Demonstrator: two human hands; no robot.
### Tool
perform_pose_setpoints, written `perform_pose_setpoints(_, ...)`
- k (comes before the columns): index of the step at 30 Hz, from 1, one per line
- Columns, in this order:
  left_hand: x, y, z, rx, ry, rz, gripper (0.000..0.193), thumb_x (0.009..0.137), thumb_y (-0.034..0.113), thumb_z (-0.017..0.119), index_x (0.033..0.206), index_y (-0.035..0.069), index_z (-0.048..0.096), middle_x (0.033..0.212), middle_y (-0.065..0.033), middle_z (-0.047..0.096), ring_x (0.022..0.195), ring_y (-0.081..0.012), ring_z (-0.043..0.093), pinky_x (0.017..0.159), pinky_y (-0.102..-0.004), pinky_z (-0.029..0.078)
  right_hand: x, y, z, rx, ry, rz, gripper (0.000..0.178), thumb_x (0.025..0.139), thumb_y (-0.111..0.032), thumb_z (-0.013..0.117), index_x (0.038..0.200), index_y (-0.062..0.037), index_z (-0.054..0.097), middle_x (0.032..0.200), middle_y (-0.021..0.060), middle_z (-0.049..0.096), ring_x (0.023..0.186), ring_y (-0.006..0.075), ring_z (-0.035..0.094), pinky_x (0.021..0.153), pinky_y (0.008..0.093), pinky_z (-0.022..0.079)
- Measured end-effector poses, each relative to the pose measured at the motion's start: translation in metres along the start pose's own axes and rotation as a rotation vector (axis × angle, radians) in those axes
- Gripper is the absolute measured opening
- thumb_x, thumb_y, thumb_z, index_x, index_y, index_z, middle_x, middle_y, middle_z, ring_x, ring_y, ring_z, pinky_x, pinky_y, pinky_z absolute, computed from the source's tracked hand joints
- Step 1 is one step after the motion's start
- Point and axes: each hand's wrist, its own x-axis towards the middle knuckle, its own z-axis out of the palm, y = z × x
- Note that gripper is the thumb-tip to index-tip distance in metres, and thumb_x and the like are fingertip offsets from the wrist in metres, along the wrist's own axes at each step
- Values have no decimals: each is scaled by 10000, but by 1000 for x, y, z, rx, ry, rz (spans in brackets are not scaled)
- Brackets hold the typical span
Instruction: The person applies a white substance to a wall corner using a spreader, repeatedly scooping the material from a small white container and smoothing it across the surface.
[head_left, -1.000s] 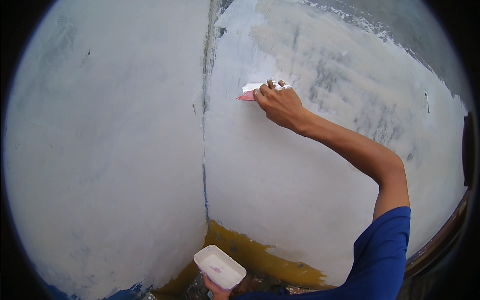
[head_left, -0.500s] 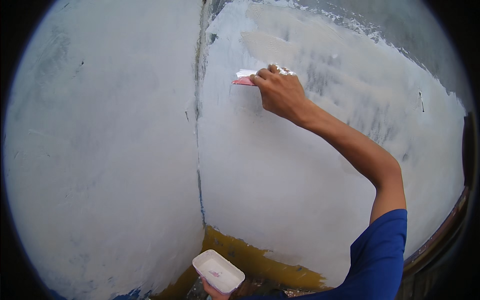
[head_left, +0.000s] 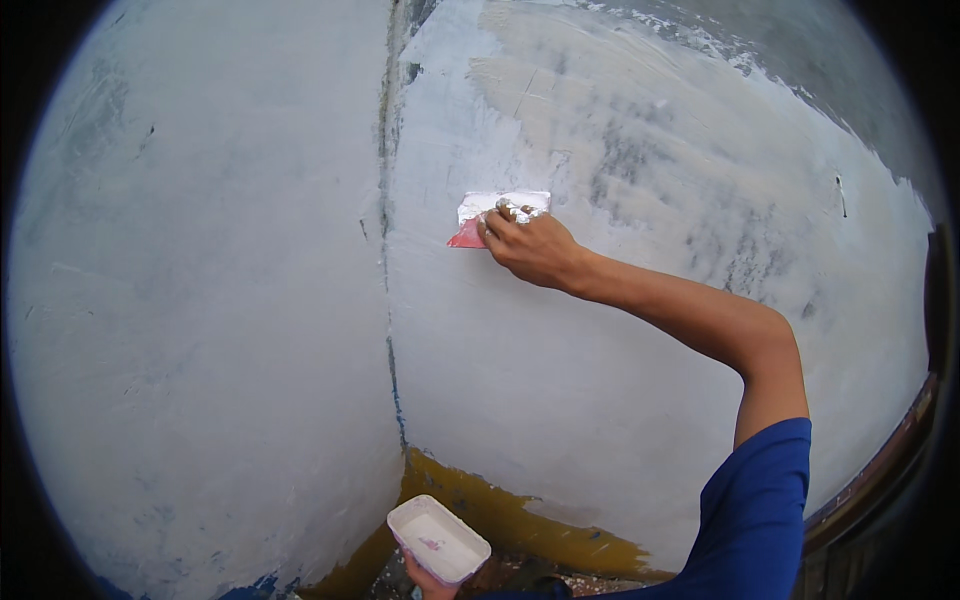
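My right hand (head_left: 535,248) grips a red putty spreader (head_left: 466,236) and holds it against the right-hand wall (head_left: 600,370), a little to the right of the corner. White putty (head_left: 500,203) coats the blade's upper part, and some is smeared over my fingers. At the bottom, my left hand (head_left: 430,583) is closed around the side of a shallow rectangular tub (head_left: 455,535) with rounded corners. White putty lines the tub, with a small pinkish patch on its bottom. Most of my left hand is hidden beneath the tub.
A rough crack runs down the corner between the left wall (head_left: 200,300) and the right one. Dark grey patches (head_left: 735,250) show through the right wall's coating. Bare grey wall (head_left: 850,90) lies at the upper right, and a mustard-yellow band (head_left: 510,515) at the wall's foot.
My right hand has drawn the spreader down the wall and slightly left. More of the blade's putty-covered face now shows. The tub in my left hand has hardly moved.
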Motion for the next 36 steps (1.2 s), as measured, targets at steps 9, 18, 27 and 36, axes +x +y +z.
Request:
perform_pose_setpoints(9, 16, 2, -29, 82, -88, 6, 781, 875, 673, 475, 1451, 151, 414, 1421, -130, 489, 1279, -415, 469, 1044, -638, 378, 10, 121, -31, -405, 69, 348, 315, 849, -27, 594, 1145, -87, 682, 1087, 33, 631, 968, 189, 669, 638, 274, 577)
perform_pose_setpoints(18, 29, 3, -30, 132, -340, -2, 792, 867, 681, 477, 1458, 159, 405, 1439, -126, 471, 1292, -413, 455, 1054, -638, 365, 36, 141, -81, -268, 290, 383, 331, 828, -55, 688, 1138, -167, 714, 1021, 5, 698, 944, 184, 672, 564, 293, 588)
perform_pose_setpoints(27, 14, 2, -26, 308, -307, 219, 680, 931, 603, 378, 1468, 185, 361, 1422, -116, 465, 1250, -386, 495, 1029, -603, 407, 32, 104, -27, -191, 60, 307, 307, 810, 2, 597, 1099, -42, 690, 967, 82, 677, 905, 232, 695, 574, 319, 583)
perform_pose_setpoints(36, 10, -1, -22, 259, -294, 163, 701, 907, 631, 391, 1459, 199, 379, 1404, -116, 487, 1261, -390, 485, 1031, -614, 394, 56, 70, -36, 14, 127, 279, 318, 806, 19, 616, 1094, -87, 704, 1006, 67, 706, 929, 231, 679, 559, 335, 581)
